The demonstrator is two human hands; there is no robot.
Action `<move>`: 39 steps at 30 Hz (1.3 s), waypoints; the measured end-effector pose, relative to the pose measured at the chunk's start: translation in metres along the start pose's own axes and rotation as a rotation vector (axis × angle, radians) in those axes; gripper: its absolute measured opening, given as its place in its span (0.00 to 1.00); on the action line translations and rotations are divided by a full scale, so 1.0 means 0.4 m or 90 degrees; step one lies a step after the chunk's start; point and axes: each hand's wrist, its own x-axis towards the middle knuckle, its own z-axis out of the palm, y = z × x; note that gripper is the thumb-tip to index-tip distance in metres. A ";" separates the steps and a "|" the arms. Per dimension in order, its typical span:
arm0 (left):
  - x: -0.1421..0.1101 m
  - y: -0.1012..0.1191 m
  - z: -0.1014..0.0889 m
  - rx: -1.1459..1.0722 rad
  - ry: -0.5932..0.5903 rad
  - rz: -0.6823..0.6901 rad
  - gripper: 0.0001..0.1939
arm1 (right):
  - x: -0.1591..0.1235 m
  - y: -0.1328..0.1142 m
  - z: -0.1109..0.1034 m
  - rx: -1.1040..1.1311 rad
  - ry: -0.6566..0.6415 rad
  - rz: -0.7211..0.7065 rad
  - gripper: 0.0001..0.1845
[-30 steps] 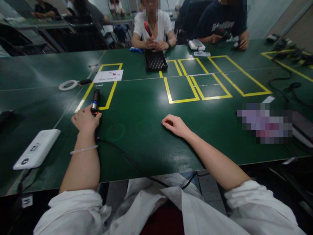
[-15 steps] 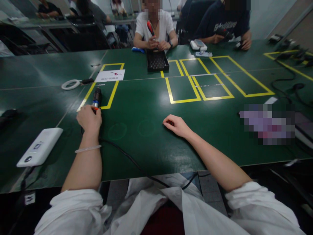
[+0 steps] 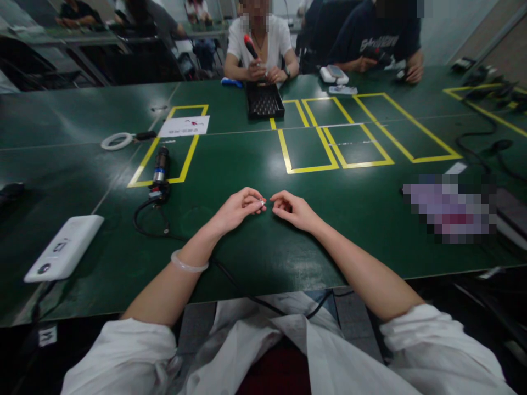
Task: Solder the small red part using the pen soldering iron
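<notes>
Between the thumb and fingertips of my left hand [image 3: 241, 209] is a small red and silvery piece [image 3: 262, 202], too small to name. My right hand [image 3: 297, 211] rests on the green table [image 3: 263, 252] just to the right of it. Its fingers are loosely curled, with the thumb and index fingertip a little apart, and nothing shows in them. A narrow gap separates the two hands. To the left, a black cylindrical device [image 3: 161, 164] with a blue and silver band lies by itself, its black cable [image 3: 142, 216] looping toward me.
Yellow tape outlines [image 3: 313, 170] mark the table. A white card [image 3: 184, 126], a coiled white cable [image 3: 117, 141] and a white power bank [image 3: 65, 248] lie to the left. Across the table, a person holds a red-and-black screwdriver [image 3: 250, 47] over a black tray [image 3: 265, 113]. A blurred purple item [image 3: 453, 211] lies right.
My left hand has let go of the black cylindrical device and moved right, beside my right hand, with the small piece now visible in it. My right hand's fingertips have parted slightly.
</notes>
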 end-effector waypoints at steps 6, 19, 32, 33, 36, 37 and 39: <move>-0.004 -0.004 0.033 -0.024 -0.062 -0.007 0.20 | 0.000 0.003 0.013 0.140 -0.033 0.032 0.15; -0.004 -0.014 0.041 -0.007 -0.033 -0.034 0.19 | -0.002 -0.011 0.008 0.072 0.005 0.040 0.15; -0.009 -0.018 0.044 0.091 -0.008 0.046 0.14 | 0.003 0.000 0.011 0.165 -0.007 0.065 0.15; -0.009 -0.018 0.044 0.094 -0.007 0.049 0.14 | 0.003 -0.001 0.010 0.156 -0.004 0.062 0.15; -0.008 -0.019 0.045 0.095 0.000 0.041 0.15 | 0.003 -0.004 0.008 0.138 0.002 0.049 0.14; -0.007 -0.020 0.044 0.097 0.002 0.039 0.15 | 0.003 -0.004 0.008 0.133 0.002 0.045 0.13; -0.007 -0.020 0.044 0.108 0.007 0.042 0.14 | 0.004 -0.003 0.008 0.125 0.002 0.040 0.13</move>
